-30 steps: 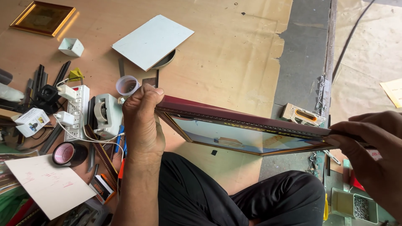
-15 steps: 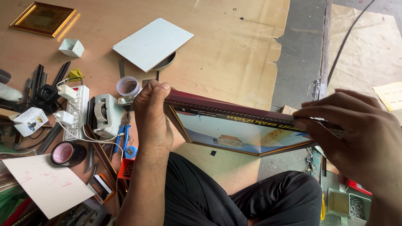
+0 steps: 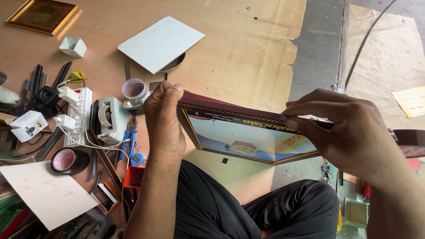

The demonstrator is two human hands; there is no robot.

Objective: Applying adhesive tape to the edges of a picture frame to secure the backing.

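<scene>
- The fingers (image 3: 170, 90) of the left hand (image 3: 164, 121) are curled shut over the left corner of a dark red picture frame (image 3: 230, 113), thumb side toward the camera.
- The fingers (image 3: 305, 124) of the right hand (image 3: 343, 128) are closed in a pinch on the frame's top rail near its right end, thumb below and the rest on top.
- The picture frame is held up off the surface between the two hands, tilted so its glazed blue picture faces down toward the person's lap; it hangs above the black trousers (image 3: 248, 208) and the plywood floor (image 3: 248, 48).
- Just left of the left hand stand a small clear plastic cup (image 3: 134, 88) and a white tape dispenser (image 3: 110, 117).
- Beside the dispenser lies a white power strip (image 3: 79, 117) with plugs in it.
- A roll of tape (image 3: 66, 160) sits near a white sheet of paper (image 3: 46, 194) at the lower left.
- A white board (image 3: 161, 43) lies flat farther up the floor, and a small gold frame (image 3: 42, 15) rests at the top left corner.
- An orange tray of small nails (image 3: 136, 176) sits by the left forearm.
</scene>
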